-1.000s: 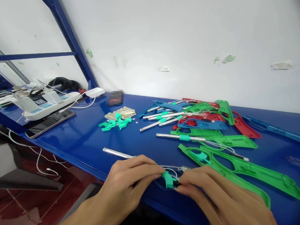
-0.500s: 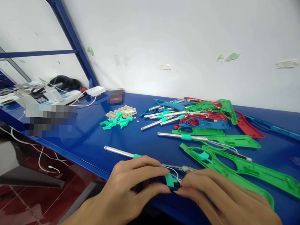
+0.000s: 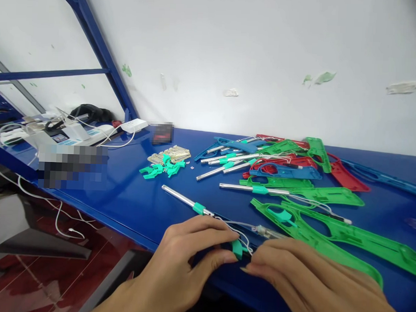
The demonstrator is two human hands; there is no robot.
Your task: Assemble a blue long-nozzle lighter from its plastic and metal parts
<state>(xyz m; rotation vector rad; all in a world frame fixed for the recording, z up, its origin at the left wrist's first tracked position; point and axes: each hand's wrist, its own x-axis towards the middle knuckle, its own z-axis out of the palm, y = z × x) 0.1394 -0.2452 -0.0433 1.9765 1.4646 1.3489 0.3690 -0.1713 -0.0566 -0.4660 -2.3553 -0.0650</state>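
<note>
Watching through the head camera, I see that the near tube (image 3: pixel 178 197) has just swung, its bare end now farther from the wearer and its collar (image 3: pixel 199 208) in full view beside the left hand; to me that suggests the work is down at the wired end, with the tube free to shift as the hands move.

Going left to right, I see the power strip (image 3: pixel 98 135) on the worktop (image 3: pixel 123 193), well to the left of the tube; the spare clips (image 3: pixel 154 171) lie just beyond the tube, against the tan pieces (image 3: pixel 177 153); the left hand (image 3: pixel 183 256) is at the tube's wired end, thumb and fingers clamped on a teal clip (image 3: pixel 237 249); white wires (image 3: pixel 243 235) loop from that end past the clip; the right hand (image 3: pixel 302 275) is to the right of the tube, its fingers bent in close to the wires and the clip, thumb near them; whether it pinches anything I cannot tell, since its fingers hide the spot.

The other tubes (image 3: pixel 210 175) are heaped beyond the near tube and to its right; farther right of it lie the green shells (image 3: pixel 366 236), the red shell (image 3: pixel 345 175) and the blue shell (image 3: pixel 393 177).
</note>
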